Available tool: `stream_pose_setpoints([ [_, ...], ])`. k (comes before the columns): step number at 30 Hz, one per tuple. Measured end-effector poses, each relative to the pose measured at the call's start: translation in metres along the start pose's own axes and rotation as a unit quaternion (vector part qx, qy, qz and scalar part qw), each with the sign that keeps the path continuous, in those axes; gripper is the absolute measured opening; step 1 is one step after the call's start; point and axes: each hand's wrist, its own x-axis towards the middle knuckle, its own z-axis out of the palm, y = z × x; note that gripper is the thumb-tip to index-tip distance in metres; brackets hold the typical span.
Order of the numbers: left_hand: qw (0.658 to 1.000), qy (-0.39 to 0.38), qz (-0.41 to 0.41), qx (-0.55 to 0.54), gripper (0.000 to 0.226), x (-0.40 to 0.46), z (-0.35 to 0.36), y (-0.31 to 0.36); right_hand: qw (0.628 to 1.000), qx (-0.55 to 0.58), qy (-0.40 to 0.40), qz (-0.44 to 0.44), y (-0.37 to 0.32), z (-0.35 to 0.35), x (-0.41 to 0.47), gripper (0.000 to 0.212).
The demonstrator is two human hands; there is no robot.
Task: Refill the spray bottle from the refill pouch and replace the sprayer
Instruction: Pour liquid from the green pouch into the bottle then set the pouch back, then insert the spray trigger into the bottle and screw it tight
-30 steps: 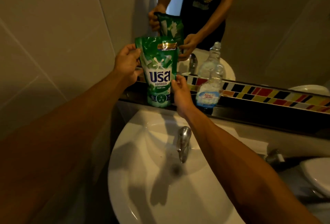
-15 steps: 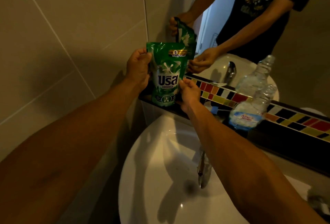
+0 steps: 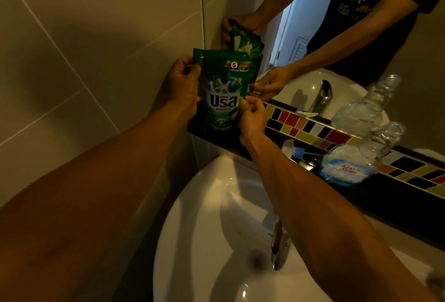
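A green refill pouch (image 3: 222,89) stands upright on the dark ledge (image 3: 390,195) in the corner by the mirror. My left hand (image 3: 183,85) grips its upper left edge. My right hand (image 3: 252,116) pinches its right side low down. To the right on the same ledge stands a clear plastic bottle (image 3: 361,154) with a blue label and no sprayer on its neck. No sprayer head is in view.
A white basin (image 3: 207,229) with a chrome tap (image 3: 277,241) lies below my arms. A strip of coloured tiles (image 3: 310,130) runs under the mirror, which reflects a person, the pouch and the bottle. Beige wall tiles close the left side.
The view has tilted and swung left, so the pouch and hands sit nearer the corner. Both hands keep their hold on the pouch; the bottle has not moved.
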Motion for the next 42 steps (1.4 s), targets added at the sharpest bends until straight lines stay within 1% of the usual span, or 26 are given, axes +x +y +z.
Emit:
stream_pose_setpoints([
  [4, 0.999, 0.041, 0.025, 0.018, 0.015, -0.003, 0.0, -0.006, 1.0, 0.006, -0.024, -0.002, 0.0, -0.005, -0.004, 0.019],
  [7, 0.998, 0.058, -0.003, 0.025, 0.008, -0.01, -0.003, -0.013, 0.999, -0.012, -0.046, -0.018, -0.003, -0.01, -0.015, 0.028],
  [8, 0.997, 0.069, -0.016, 0.034, 0.013, -0.014, -0.003, -0.016, 0.998, -0.019, -0.049, -0.028, -0.003, -0.013, -0.021, 0.032],
  [10, 0.992, 0.109, -0.047, 0.05, 0.035, -0.03, -0.004, -0.024, 0.997, -0.046, -0.035, -0.044, -0.001, -0.023, -0.032, 0.04],
  [11, 0.989, 0.123, -0.061, 0.06, 0.042, -0.04, -0.004, -0.029, 0.996, -0.073, -0.021, -0.055, 0.001, -0.029, -0.038, 0.042],
  [12, 0.987, 0.123, -0.074, 0.078, 0.043, -0.051, -0.004, -0.035, 0.993, -0.102, -0.009, -0.064, 0.001, -0.036, -0.045, 0.042],
  [14, 0.985, 0.093, -0.086, 0.118, 0.036, -0.067, -0.005, -0.051, 0.986, -0.144, 0.008, -0.084, 0.003, -0.053, -0.059, 0.043],
  [17, 0.979, 0.038, -0.08, 0.183, 0.033, -0.088, 0.004, -0.067, 0.977, -0.181, 0.037, -0.104, 0.003, -0.083, -0.08, 0.046],
  [19, 0.971, 0.001, -0.064, 0.23, 0.037, -0.102, 0.015, -0.074, 0.972, -0.192, 0.056, -0.12, 0.004, -0.103, -0.095, 0.045],
  [23, 0.938, -0.077, -0.029, 0.336, 0.042, -0.13, 0.042, -0.084, 0.963, -0.2, 0.107, -0.143, 0.001, -0.144, -0.122, 0.039],
  [26, 0.918, -0.135, -0.019, 0.373, 0.05, -0.146, 0.064, -0.093, 0.957, -0.191, 0.154, -0.152, -0.006, -0.176, -0.137, 0.032],
  [28, 0.906, -0.164, -0.011, 0.391, 0.051, -0.155, 0.077, -0.098, 0.953, -0.181, 0.187, -0.158, -0.014, -0.199, -0.143, 0.029],
  [31, 0.897, -0.187, -0.012, 0.401, 0.048, -0.16, 0.093, -0.108, 0.953, -0.137, 0.216, -0.161, -0.031, -0.23, -0.146, 0.043],
  [33, 0.891, -0.198, -0.018, 0.409, 0.051, -0.162, 0.102, -0.114, 0.95, -0.138, 0.223, -0.17, -0.044, -0.248, -0.141, 0.053],
  [35, 0.885, -0.204, -0.023, 0.419, 0.056, -0.16, 0.109, -0.121, 0.952, -0.165, 0.199, -0.164, -0.06, -0.263, -0.134, 0.068],
  [37, 0.879, -0.202, -0.028, 0.431, 0.059, -0.157, 0.115, -0.128, 0.959, -0.188, 0.144, -0.156, -0.074, -0.275, -0.123, 0.083],
  [38, 0.878, -0.2, -0.032, 0.434, 0.06, -0.155, 0.117, -0.132, 0.961, -0.198, 0.116, -0.154, -0.08, -0.28, -0.118, 0.086],
  [40, 0.876, -0.2, -0.038, 0.437, 0.057, -0.15, 0.12, -0.138, 0.967, -0.198, 0.072, -0.144, -0.092, -0.286, -0.108, 0.085],
  [42, 0.874, -0.199, -0.04, 0.442, 0.055, -0.149, 0.124, -0.144, 0.968, -0.207, 0.045, -0.136, -0.101, -0.289, -0.098, 0.077],
])
